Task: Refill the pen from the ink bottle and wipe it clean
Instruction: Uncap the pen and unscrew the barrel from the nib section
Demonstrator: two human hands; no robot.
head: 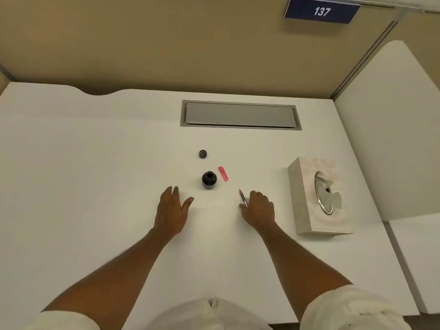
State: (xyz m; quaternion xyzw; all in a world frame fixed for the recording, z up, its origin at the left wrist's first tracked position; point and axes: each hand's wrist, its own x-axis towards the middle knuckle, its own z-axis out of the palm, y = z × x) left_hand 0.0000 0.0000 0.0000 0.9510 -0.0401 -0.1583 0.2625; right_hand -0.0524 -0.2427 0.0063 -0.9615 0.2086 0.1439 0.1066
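Filling step: right hand [258,207] pinching the pen [243,198], nib up, right of the uncapped ink bottle [209,179]; left hand [173,208] spread flat on desk [95,163]; next, likely steady bottle, dip nib.

Sign [322,11]: dark blue plate high on the partition wall [166,44]
Number: "137" in white slanted digits
Other readable text: none
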